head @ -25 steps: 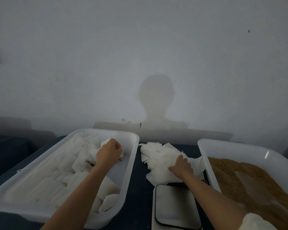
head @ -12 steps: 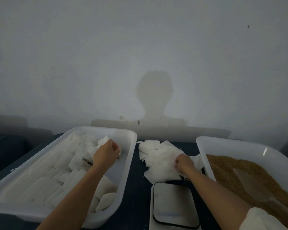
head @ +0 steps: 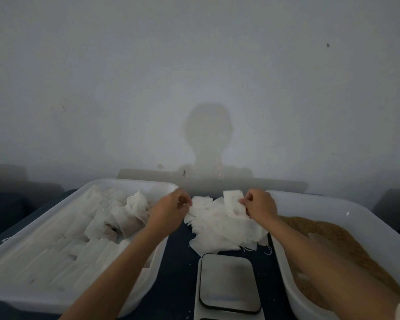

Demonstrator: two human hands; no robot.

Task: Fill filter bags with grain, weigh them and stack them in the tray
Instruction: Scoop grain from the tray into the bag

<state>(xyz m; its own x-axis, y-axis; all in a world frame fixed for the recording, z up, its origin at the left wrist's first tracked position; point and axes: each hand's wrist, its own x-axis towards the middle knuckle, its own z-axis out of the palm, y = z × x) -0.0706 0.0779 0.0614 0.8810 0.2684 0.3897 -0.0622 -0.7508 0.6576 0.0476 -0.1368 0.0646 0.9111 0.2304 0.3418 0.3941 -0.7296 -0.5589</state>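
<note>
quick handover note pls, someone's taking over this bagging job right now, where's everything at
Right hand pinches one empty filter bag lifted above the loose bag pile.
Left hand is beside it, fingers curled, holding nothing visible.
Left tray already holds rows of filled bags.
Scale has nothing on it.
Grain sits in the right tub.
Left: fill this bag, weigh, stack.

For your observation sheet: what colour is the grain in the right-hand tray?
Golden brown grain, in the white tray; head view.
</note>
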